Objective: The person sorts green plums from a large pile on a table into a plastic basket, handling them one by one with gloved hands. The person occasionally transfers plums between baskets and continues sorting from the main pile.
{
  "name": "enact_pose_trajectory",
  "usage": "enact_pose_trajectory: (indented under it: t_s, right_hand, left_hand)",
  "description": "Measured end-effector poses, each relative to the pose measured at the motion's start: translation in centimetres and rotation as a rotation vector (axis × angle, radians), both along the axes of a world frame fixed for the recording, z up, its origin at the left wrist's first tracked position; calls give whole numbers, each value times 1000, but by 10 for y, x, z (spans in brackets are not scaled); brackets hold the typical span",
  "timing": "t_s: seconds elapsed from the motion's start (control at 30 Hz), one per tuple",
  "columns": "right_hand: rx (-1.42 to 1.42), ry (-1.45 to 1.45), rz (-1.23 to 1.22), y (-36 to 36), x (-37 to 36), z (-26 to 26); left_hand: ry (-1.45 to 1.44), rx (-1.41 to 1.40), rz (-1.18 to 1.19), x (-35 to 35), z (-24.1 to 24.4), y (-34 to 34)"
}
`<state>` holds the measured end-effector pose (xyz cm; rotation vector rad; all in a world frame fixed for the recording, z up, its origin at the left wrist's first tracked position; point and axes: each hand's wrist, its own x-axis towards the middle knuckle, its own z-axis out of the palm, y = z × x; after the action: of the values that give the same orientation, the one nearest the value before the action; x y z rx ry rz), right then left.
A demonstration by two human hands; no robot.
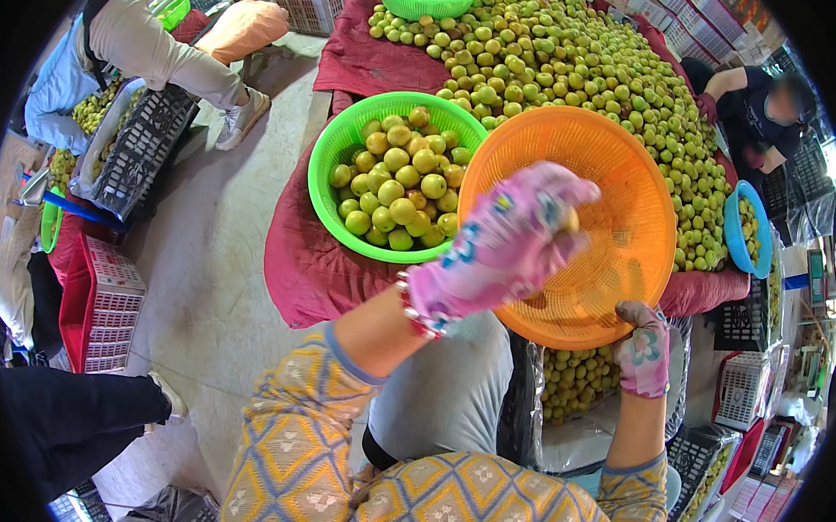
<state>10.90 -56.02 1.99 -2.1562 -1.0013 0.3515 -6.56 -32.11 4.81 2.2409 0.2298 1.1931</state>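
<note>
My left hand point(504, 240), in a pink patterned glove and blurred by motion, is over an orange plastic colander point(624, 182), its fingers closed around a yellow-green round fruit point(569, 219). Gripping the near rim of the colander is my right hand point(644, 349), gloved too, thumb on the inside. A dark leaf-like bit lies in the colander; part of its inside is hidden by my left hand. Left of it stands a green plastic basket point(322, 195) partly filled with round yellow-green fruits point(401, 185). Behind both spreads a large pile of the same fruit point(563, 66).
A crate lined with plastic, holding fruit point(577, 383), stands below the colander. A red cloth point(306, 273) covers the table edge. A blue basket point(762, 235) is at the right, near a co-worker point(762, 120). Another green basket point(428, 7) stands at the back. Other people and crates are at left.
</note>
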Motion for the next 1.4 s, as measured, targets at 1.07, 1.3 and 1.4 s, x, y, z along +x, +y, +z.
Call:
enact_pose_trajectory:
  t_s: [1.07,1.3,1.4]
  right_hand:
    - [483,1151,-177,8,39,-40]
    - [496,1192,-263,-10,44,-66]
    - [481,1134,-326,-16,45,-63]
  left_hand:
    - [-256,-1366,483,-33,-70,309]
    - [43,-1210,561,-56,-155,401]
    - [91,-1340,539,-27,-121,346]
